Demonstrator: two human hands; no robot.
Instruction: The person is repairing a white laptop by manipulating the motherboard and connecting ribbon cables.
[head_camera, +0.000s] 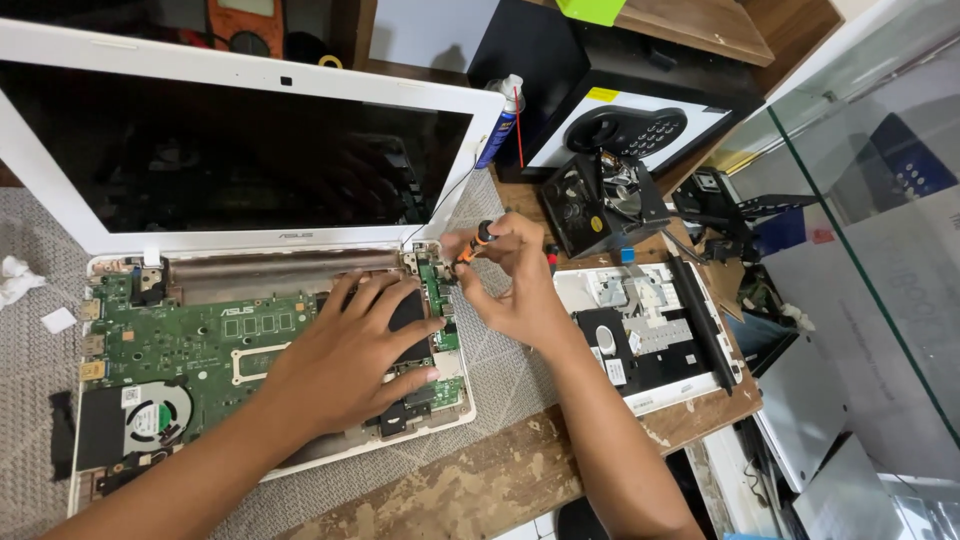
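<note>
The left hand (350, 355) lies flat, fingers spread, on the green circuit board (200, 345) inside the opened white laptop base (455, 410). The right hand (515, 285) pinches a small orange-and-black screwdriver (472, 247), its tip at the board's upper right corner beside the hinge of the white-framed screen (485, 125).
</note>
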